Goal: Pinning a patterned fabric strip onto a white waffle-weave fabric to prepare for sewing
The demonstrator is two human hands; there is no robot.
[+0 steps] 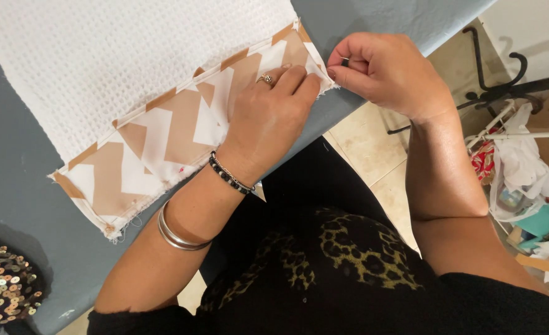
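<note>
A grey padded desk (32,205) is filling the left and top of the view, its edge running diagonally. Beige floor tiles (364,136) are showing beyond that edge. A black metal stand (504,80) with curved hooks is standing at upper right. A cluttered heap of white bags and coloured fabric (526,180) is lying at right. Even light is falling across all surfaces.

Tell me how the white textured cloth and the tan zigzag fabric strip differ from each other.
The white cloth is plain with a waffle weave; the zigzag strip carries tan and white chevrons. The white cloth is the far larger piece; the zigzag strip is a narrow band along its edge. The left hand presses on the zigzag strip, not on the white cloth, and the right hand pinches at the strip's corner. Both lie flat on the grey board.
</note>
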